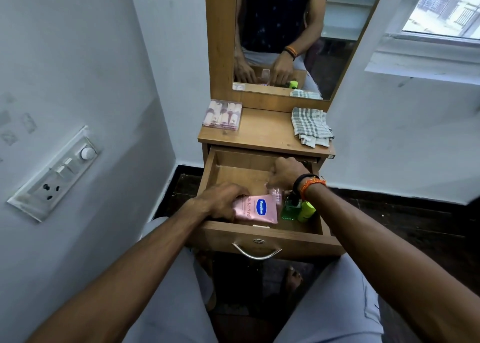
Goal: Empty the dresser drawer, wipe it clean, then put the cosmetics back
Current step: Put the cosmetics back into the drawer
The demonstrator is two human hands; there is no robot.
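The wooden dresser drawer (262, 235) stands pulled open. Inside it, near the front, my left hand (223, 199) grips a pink Vaseline lotion tube (257, 209) lying flat. My right hand (285, 173), with black and orange bands at the wrist, curls its fingers round a clear pinkish bottle (276, 194) just right of the tube. A green glass bottle (291, 209) and a lime-green container (306, 211) sit in the drawer's front right corner. The back half of the drawer shows bare wood.
On the dresser top lie a clear box of small cosmetics (223, 118) at the left and a checked cloth (310, 127) at the right. A mirror (285, 36) rises behind. A wall with a switch panel (57, 173) is close on the left.
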